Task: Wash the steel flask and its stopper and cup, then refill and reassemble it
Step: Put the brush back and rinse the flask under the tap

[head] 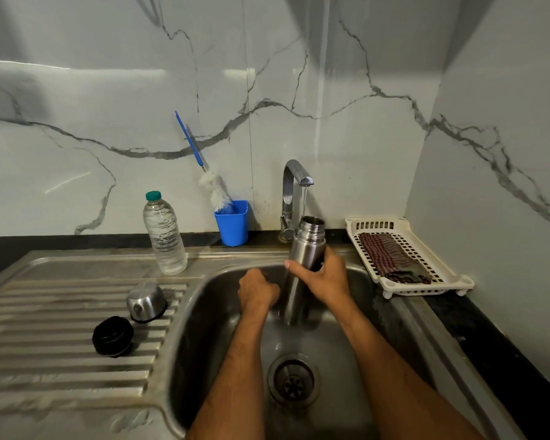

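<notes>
The steel flask [300, 249] stands upright in the sink basin [210, 312], its open mouth under the tap [294, 176]. A thin stream of water runs into it. My right hand [323, 274] grips the flask around its middle. My left hand [257, 293] is curled into a fist just left of the flask, over the basin, with nothing visible in it. The steel cup [146, 301] lies upside down on the ribbed drainboard [61, 338]. The black stopper [112, 335] sits just in front of the cup.
A clear plastic water bottle [164, 236] stands at the back of the drainboard. Beside it a blue cup [232, 222] holds a bottle brush [215, 192]. Right of the sink, a white basket [451, 277] holds a checked cloth [391, 255]. The drain [292, 381] lies near my arms.
</notes>
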The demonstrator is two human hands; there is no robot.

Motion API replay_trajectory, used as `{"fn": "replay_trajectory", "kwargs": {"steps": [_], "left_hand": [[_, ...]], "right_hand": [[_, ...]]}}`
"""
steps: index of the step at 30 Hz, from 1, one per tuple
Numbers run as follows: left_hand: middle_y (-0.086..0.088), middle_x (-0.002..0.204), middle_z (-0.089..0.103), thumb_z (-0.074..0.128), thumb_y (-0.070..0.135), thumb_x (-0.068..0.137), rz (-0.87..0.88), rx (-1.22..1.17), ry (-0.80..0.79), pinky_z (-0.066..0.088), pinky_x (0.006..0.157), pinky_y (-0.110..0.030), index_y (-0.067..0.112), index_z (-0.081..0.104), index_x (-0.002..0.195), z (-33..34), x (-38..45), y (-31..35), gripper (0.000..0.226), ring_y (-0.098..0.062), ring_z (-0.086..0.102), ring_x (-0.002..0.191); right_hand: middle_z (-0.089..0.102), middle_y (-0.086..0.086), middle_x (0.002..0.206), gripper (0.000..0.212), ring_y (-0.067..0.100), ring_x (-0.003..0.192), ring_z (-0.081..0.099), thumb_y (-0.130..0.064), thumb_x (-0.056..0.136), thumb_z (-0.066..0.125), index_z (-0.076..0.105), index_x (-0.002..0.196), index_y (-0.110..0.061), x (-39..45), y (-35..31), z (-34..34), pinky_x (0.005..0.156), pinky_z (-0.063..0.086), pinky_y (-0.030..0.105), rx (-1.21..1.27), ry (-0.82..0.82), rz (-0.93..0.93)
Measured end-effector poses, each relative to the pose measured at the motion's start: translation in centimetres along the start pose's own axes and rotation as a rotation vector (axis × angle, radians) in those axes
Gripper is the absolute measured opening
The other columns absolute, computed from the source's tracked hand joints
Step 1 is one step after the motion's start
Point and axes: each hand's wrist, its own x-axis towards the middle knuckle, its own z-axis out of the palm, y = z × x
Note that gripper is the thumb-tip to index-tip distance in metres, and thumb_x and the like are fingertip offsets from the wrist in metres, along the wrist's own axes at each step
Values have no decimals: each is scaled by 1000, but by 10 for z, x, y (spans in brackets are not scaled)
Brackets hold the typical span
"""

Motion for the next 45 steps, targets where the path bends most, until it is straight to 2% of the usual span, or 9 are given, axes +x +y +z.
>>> {"fn": "replay_trajectory", "kwargs": {"steps": [3,10,13,16,21,26,30,34,45], "left_hand": [[-7,112,68,71,10,89,-6,3,0,56,87,-34,13,66,110,2,-1,0,23,-22,64,105],[-9,115,68,68,10,90,-4,13,-7,56,90,-37,12,68,111,2,2,-3,21,-25,65,108],[-9,119,67,68,10,90,-6,7,-4,55,90,-37,12,67,114,3,2,-3,24,-26,64,111],[-10,118,67,67,11,90,-28,-7,-5,56,94,-41,12,68,114,1,4,-3,24,-28,64,111],[-9,113,67,68,12,90,-30,-11,-3,58,92,-44,14,66,108,2,-2,-1,18,-26,65,105],[-8,114,67,67,14,92,-49,-6,-10,56,92,-38,11,67,109,-1,0,0,17,-27,64,108],[-9,113,67,67,14,92,-48,35,-37,57,88,-38,12,67,108,0,-4,2,17,-26,65,105],[-11,117,68,67,16,90,-63,41,-33,57,93,-41,12,68,113,-4,-4,3,23,-30,65,109],[-15,119,67,64,15,91,-163,-69,-92,56,95,-43,6,64,119,-5,-10,7,30,-33,65,110]], "right_hand": [[70,-1,113,64,13,101,65,-38,66,93,63,120,-20,-7,12,6,88,54,29,-154,-94,27],[70,-1,113,65,14,102,66,-37,66,93,61,121,-21,-2,6,3,91,56,34,-80,-40,24],[70,-2,112,65,13,100,66,-40,65,93,63,120,-20,-4,12,2,87,55,30,-180,-68,20],[70,-5,106,64,9,95,67,-40,65,93,63,117,-22,3,1,0,84,57,29,-18,39,-9],[70,-1,112,63,14,101,66,-39,66,92,63,119,-19,-7,12,5,86,54,28,-172,-87,50],[70,-3,107,62,13,97,67,-35,66,93,63,118,-20,1,0,1,84,56,30,0,37,18],[70,-3,109,63,13,99,66,-39,65,93,64,117,-19,-6,14,8,83,54,26,-197,-74,59],[71,-4,106,63,11,97,67,-39,63,93,64,116,-21,3,7,6,87,58,33,-27,41,38],[70,-1,111,63,14,101,66,-34,65,93,64,119,-19,-6,10,10,87,54,28,-148,-83,51]]}}
